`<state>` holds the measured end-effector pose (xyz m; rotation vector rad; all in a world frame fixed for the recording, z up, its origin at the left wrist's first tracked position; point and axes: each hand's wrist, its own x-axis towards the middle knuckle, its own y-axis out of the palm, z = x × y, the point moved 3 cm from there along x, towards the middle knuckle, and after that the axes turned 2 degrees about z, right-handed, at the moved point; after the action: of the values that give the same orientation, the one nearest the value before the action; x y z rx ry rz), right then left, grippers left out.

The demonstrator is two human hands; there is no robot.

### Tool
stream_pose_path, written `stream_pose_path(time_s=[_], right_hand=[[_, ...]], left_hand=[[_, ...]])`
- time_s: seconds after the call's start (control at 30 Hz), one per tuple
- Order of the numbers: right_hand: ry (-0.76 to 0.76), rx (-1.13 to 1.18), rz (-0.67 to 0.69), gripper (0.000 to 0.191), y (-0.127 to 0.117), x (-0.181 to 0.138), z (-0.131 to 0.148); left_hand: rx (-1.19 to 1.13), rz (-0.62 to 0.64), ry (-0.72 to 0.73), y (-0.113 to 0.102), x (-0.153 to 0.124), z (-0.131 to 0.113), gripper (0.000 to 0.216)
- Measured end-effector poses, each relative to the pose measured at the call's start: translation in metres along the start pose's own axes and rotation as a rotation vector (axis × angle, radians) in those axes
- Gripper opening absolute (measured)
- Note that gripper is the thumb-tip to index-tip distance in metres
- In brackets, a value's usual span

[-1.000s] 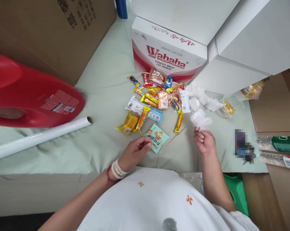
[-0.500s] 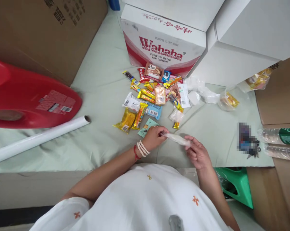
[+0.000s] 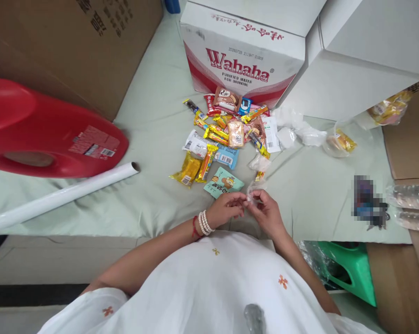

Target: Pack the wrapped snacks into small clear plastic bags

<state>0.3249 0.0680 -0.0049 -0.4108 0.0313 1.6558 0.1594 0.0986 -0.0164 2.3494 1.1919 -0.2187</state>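
Plastic bag is being pinched by right hand, apparently unfilled; left hand is meeting it, fingers curled, can't tell grip. Wrapped snacks are lying unbagged around 11 o'clock from hands; bagged snack is sitting at 2.

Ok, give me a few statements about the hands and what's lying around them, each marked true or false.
1. The right hand has its fingertips on clear plastic. True.
2. The Wahaha box stands beyond the wrapped snacks. True.
3. The beaded bracelet is on the right arm. False: it is on the left arm.
4. The white tube lies to the left of the wrapped snacks. True.
5. The teal packet lies on top of the Wahaha box. False: it lies on the pale green cloth, just beyond the left hand.
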Motion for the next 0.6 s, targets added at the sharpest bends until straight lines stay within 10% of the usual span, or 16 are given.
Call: stream_pose_path(time_s=[0.3,0.43,0.6], right_hand=[[-0.284,-0.173,0.044,0.011,-0.007,-0.004,0.011],[-0.135,0.034,0.180,0.027,-0.004,-0.005,0.009],[0.071,0.211,-0.029,0.028,-0.006,-0.003,-0.006]], left_hand=[[0.031,-0.113,-0.021,-0.003,0.001,0.001,0.048],[0.121,-0.115,0.031,-0.004,0.003,0.001,0.044],[0.182,-0.112,0.032,-0.011,-0.002,-0.002,0.047]])
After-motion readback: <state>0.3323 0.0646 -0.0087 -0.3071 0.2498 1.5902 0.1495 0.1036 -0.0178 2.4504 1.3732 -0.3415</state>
